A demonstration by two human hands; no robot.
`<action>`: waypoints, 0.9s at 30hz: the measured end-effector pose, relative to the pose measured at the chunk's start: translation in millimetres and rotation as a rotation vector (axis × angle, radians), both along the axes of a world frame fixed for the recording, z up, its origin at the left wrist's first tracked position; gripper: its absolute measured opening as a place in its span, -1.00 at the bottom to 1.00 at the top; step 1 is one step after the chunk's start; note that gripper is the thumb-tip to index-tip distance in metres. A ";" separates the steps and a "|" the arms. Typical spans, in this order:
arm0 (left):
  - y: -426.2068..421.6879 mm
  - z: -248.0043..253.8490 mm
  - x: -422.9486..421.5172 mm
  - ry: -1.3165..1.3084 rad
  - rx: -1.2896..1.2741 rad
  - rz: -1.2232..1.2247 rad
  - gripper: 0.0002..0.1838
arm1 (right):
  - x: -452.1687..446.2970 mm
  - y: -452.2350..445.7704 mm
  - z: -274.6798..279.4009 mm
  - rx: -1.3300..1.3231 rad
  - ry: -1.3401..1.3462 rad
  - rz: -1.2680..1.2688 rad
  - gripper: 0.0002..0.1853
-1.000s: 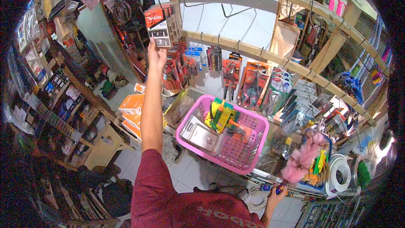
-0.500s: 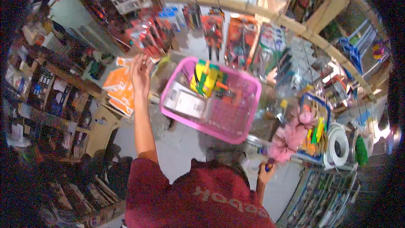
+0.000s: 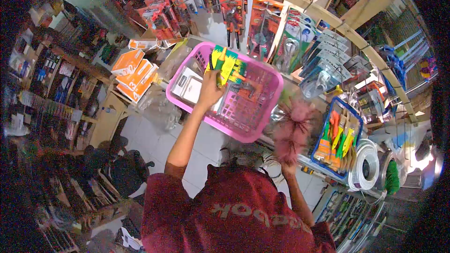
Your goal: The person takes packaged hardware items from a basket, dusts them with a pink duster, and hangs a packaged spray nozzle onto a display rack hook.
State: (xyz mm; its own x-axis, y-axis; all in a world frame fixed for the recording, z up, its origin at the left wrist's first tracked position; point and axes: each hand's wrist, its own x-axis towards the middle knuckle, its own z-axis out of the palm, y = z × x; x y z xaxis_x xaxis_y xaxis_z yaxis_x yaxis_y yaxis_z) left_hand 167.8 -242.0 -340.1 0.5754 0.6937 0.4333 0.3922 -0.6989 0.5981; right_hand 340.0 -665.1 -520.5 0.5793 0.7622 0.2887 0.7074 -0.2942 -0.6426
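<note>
The left hand (image 3: 211, 93) reaches over the near side of a pink basket (image 3: 243, 137), palm down, its fingers bent against the lower end of a yellow-and-green package (image 3: 226, 68). Whether they close around that package or only touch it, I cannot tell. The package lies in the far left part of the basket, tilted, with pale boxed packs (image 3: 188, 84) beside it at the left wall and orange items (image 3: 251, 90) to its right.

The right hand (image 3: 289, 167), partly hidden, is closed around the lower end of a pink duster (image 3: 291, 133). The duster's fluffy head, somewhat blurred, points away from the person, just beside the basket's right side.

To the right of the duster, a blue tray (image 3: 329, 171) holds paint brushes (image 3: 323, 146) with green, red and yellow handles, and a white coil (image 3: 357, 168) sits next to it. Left of the basket, orange boxes (image 3: 135, 78) lie stacked at an angle. Beyond, packaged tools (image 3: 233, 13) hang below a curved-looking wooden rail (image 3: 320, 8) with metal hooks.
</note>
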 end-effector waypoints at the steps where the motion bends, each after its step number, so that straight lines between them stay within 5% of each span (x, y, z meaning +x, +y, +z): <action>1: 6.5 -12.9 12.6 0.054 0.046 0.066 -0.30 | 3.3 7.7 4.5 0.028 0.085 0.008 -0.93; 5: 33.9 -41.3 47.1 0.225 0.112 0.327 0.03 | 21.8 30.8 -23.3 0.148 0.579 0.112 -0.87; 7: 50.7 -51.0 53.0 0.207 0.027 0.407 0.09 | 17.5 35.1 -30.3 0.178 0.368 0.112 -0.86; 10: 64.1 -55.3 55.2 0.360 -0.096 0.458 -0.11 | 9.9 36.1 -18.5 0.017 0.385 0.056 -0.86; 16: 82.1 -64.1 42.9 0.114 -0.056 0.318 -0.38 | 0.4 16.8 52.3 0.093 0.562 -0.089 -0.82; 20: 78.6 -49.6 47.4 -0.223 0.108 0.321 -0.52 | 16.5 -1.9 85.5 0.015 0.335 -0.039 -0.86; 24: 30.9 31.2 24.8 -0.672 -0.284 0.206 -0.51 | 12.1 -14.6 100.9 -0.110 0.359 -0.145 -0.93; 25: 23.3 28.2 15.0 -0.803 -0.449 0.158 -0.54 | 5.0 -7.4 116.0 -0.091 0.453 -0.194 -0.93; 27: -19.3 49.7 -4.9 -0.922 -0.915 0.013 -0.49 | 2.5 -3.4 96.6 0.036 0.233 -0.130 -0.92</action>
